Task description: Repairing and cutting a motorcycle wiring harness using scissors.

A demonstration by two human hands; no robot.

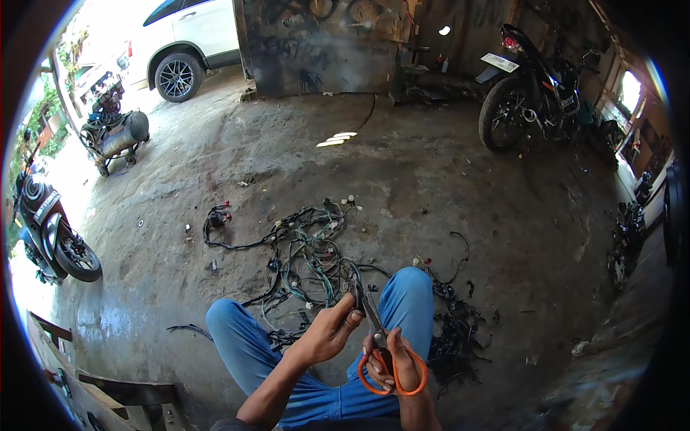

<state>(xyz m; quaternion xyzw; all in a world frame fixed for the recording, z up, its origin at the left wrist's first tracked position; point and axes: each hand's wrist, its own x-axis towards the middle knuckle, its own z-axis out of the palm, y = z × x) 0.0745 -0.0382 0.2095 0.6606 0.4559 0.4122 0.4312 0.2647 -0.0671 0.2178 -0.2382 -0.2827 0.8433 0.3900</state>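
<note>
In front of my knees a tangled wiring harness (309, 248) of black, green and pale wires lies on the concrete floor, with small white and red connectors along it. My left hand (332, 329) is closed on a strand of the harness, thumb on top, near my right knee. My right hand (392, 366) has its fingers through the orange loop handles of a pair of scissors (378, 337). The dark blades point up and away, beside the strand at my left fingertips. Whether the blades touch the wire I cannot tell.
A heap of black wire scraps (460, 330) lies right of my right leg. Motorcycles stand at the far right (532, 93) and at the left (61, 237). An air compressor (118, 136) and a white car (194, 43) are at the far left. A wooden bench (122, 391) sits at lower left.
</note>
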